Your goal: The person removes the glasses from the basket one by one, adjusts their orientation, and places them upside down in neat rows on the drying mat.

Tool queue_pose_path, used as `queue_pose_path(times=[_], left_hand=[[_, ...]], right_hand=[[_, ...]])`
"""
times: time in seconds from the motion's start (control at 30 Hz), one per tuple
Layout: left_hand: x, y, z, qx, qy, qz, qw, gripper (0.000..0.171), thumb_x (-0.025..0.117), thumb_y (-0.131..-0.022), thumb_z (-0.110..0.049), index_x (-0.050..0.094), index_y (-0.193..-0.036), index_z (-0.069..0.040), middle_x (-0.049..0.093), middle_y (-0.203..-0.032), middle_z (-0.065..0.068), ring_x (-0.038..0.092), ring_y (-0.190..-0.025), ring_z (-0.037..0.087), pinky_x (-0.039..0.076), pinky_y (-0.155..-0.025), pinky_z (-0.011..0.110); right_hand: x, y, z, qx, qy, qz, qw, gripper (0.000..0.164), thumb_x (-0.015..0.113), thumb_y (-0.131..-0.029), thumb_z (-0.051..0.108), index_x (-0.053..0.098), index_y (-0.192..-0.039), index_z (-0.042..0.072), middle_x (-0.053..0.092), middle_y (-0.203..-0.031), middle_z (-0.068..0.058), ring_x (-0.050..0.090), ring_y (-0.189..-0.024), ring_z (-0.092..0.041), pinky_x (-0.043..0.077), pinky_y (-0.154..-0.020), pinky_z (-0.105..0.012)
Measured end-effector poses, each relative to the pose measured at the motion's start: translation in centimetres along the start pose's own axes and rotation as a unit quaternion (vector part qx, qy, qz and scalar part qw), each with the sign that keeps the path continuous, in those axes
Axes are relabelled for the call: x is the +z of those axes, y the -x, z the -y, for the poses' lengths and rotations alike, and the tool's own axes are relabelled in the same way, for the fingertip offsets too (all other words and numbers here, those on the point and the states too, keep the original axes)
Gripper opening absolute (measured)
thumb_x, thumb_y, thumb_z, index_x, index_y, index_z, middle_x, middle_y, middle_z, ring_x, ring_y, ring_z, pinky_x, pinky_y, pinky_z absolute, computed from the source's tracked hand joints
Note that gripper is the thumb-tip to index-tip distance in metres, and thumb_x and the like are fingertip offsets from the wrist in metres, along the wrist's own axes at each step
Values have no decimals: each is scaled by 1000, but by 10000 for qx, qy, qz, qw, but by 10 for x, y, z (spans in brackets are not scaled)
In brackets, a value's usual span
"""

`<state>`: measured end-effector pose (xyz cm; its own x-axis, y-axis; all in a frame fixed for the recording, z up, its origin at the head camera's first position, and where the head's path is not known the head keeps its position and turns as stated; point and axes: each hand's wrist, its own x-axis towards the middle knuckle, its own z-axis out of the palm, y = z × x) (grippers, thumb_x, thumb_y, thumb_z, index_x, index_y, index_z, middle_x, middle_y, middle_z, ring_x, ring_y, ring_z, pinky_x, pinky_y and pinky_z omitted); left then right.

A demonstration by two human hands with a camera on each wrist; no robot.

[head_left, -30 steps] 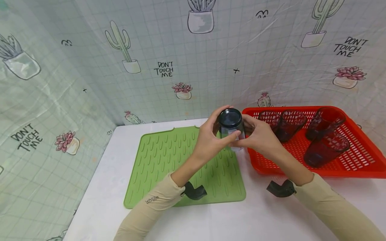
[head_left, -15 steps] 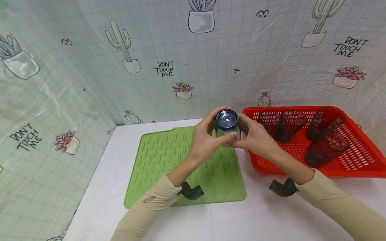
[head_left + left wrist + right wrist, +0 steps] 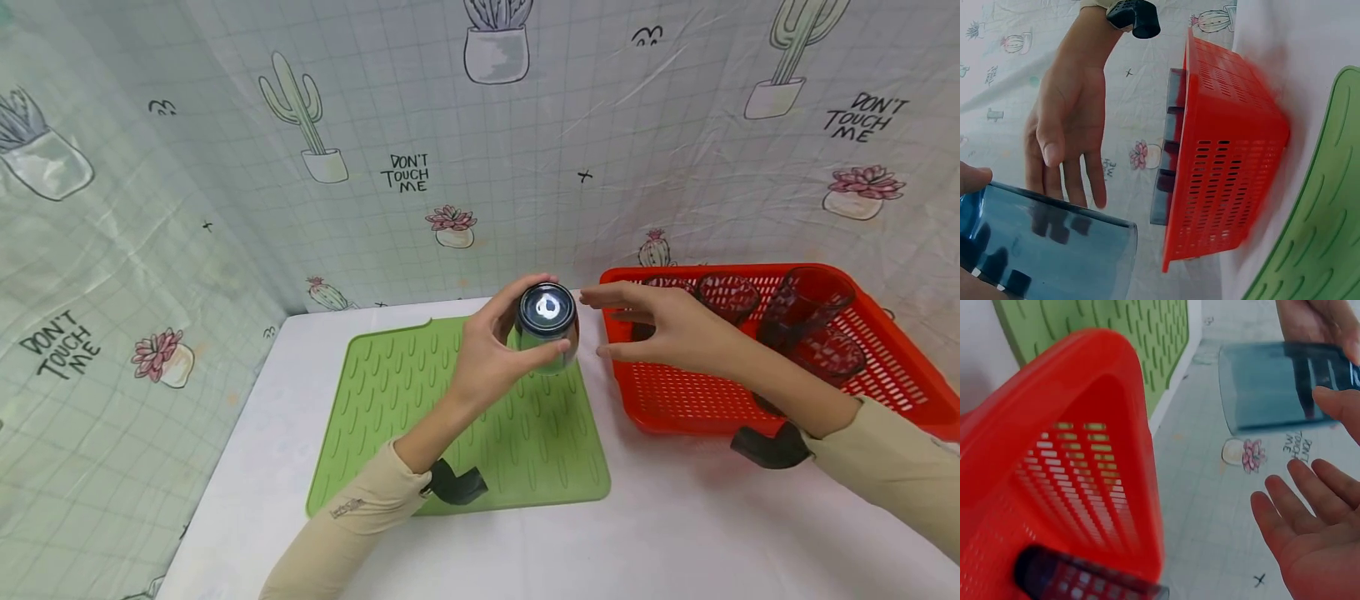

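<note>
A blue-tinted drinking glass [image 3: 547,312] is upside down, its dark base facing up, above the green ridged drying mat [image 3: 405,417]. My left hand [image 3: 487,354] grips the glass near its base, thumb in front and fingers behind. In the right wrist view the clear rim end of the glass [image 3: 1260,387] points away from the gripping fingers. My right hand [image 3: 667,333] is apart from the glass, to its right, over the red basket's left side. Its fingers are extended and hold nothing, as the left wrist view also shows of that hand [image 3: 1072,119].
The red perforated plastic basket [image 3: 697,430] stands right of the mat on a white table [image 3: 525,550]. Several more tinted glasses, one of them a tall glass [image 3: 806,304], stand or lean inside it. Behind hangs a cactus-print cloth [image 3: 525,167].
My right hand has let go of the glass and moved right, towards the basket. My left hand has shifted the glass slightly left, over the mat.
</note>
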<state>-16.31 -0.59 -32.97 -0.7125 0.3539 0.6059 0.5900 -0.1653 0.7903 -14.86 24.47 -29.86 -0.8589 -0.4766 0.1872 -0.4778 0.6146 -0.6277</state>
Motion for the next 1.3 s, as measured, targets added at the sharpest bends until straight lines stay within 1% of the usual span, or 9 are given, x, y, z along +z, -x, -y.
queue_pose_path(times=[0.23,0.43,0.57,0.7,0.77,0.87,0.97,1.13,1.3], left_hand=[[-8,3,-2,22,-20,-6,10000,72,85,-74,12,59,-139,-4,63,-137,10,59,-127,22,46,-112,39],[-15,6,0,41,-95,-82,9999,73,84,-73,12,58,-140,-3,61,-139,15,60,-126,23,47,-111,40],[-22,7,-1,33,-130,-129,9998,74,84,-73,13,57,-141,-1,60,-140,16,60,-127,24,48,-110,40],[-28,8,-2,-15,-191,-168,9997,75,84,-73,12,57,-141,-2,61,-140,13,60,-127,24,48,-110,40],[-30,9,-3,-41,-235,-190,9995,74,84,-73,12,57,-141,-3,62,-140,10,60,-127,23,47,-111,39],[-34,10,-3,-70,-289,-205,9993,74,84,-74,11,57,-141,-2,62,-140,8,59,-128,23,46,-112,39],[-37,12,-4,-96,-355,-219,9991,74,85,-74,11,57,-141,-3,62,-139,8,59,-128,23,45,-113,38],[-43,14,-4,-163,-479,-286,9983,73,85,-74,10,58,-141,-4,62,-139,8,60,-127,23,47,-111,37],[-46,15,-5,-180,-514,-317,9980,74,85,-74,11,57,-141,-4,62,-140,8,60,-128,23,47,-111,37]], right_hand=[[-18,8,-1,251,194,-141,9994,58,83,-88,21,61,-141,15,64,-138,-6,63,-123,-30,52,-101,-54],[-31,9,-6,209,758,-299,9965,59,84,-86,23,63,-140,11,66,-135,-10,62,-124,-31,51,-101,-55],[-40,8,-13,313,904,-383,9947,57,84,-86,25,64,-139,14,66,-135,-9,60,-125,-30,50,-102,-56],[-48,7,-22,415,1045,-408,9928,55,83,-87,26,65,-139,19,69,-130,-5,66,-115,-26,53,-97,-51],[-51,6,-29,341,1247,-399,9908,55,83,-87,27,65,-139,21,70,-128,-5,67,-109,-24,54,-92,-48],[-55,4,-38,103,1565,-394,9868,55,84,-85,25,66,-137,20,71,-125,-8,65,-102,-25,54,-86,-48],[-57,2,-46,-25,1631,-330,9861,53,85,-84,22,68,-134,17,69,-126,-10,66,-103,-28,55,-87,-53],[-60,-3,-55,138,1541,-120,9879,53,85,-85,24,67,-135,16,68,-129,-12,65,-109,-30,54,-93,-57],[-63,-7,-63,242,1458,21,9890,54,84,-86,27,66,-137,15,69,-127,-12,64,-110,-31,53,-93,-57]])
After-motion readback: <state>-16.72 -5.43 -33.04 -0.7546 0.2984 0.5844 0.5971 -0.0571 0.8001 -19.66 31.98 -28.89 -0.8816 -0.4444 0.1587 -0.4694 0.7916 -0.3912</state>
